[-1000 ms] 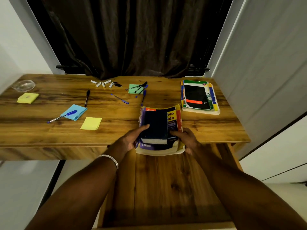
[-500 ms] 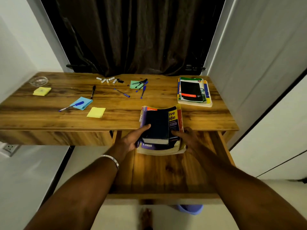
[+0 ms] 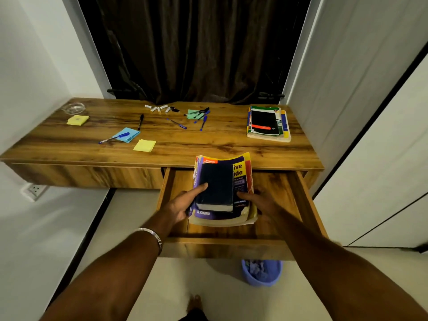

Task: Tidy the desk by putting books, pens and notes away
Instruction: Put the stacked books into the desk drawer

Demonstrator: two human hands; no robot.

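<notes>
A stack of books (image 3: 240, 181), a small dark book on a thick purple and yellow one, hangs over the open drawer (image 3: 298, 195). My left hand (image 3: 183, 202) grips the stack's left side with the thumb on the dark book. On the right side my right hand (image 3: 259, 200) holds it. A second pile of books (image 3: 267, 123) lies at the desk's right end. Several pens (image 3: 201, 115) lie near the back, one blue pen (image 3: 114, 137) rests on a blue note pad (image 3: 127, 135), and yellow notes (image 3: 144, 145) (image 3: 78, 120) sit to the left.
The wooden desk (image 3: 208, 144) fills an alcove between white walls, with a dark curtain (image 3: 192, 49) behind. Small white caps (image 3: 157, 108) and a glass dish (image 3: 73, 108) lie at the back. A blue bin (image 3: 261, 272) stands on the floor under the drawer.
The view has pulled back and upward, so the whole open drawer and the bin now show. Both hands hold the book stack over the drawer, nearer its front.
</notes>
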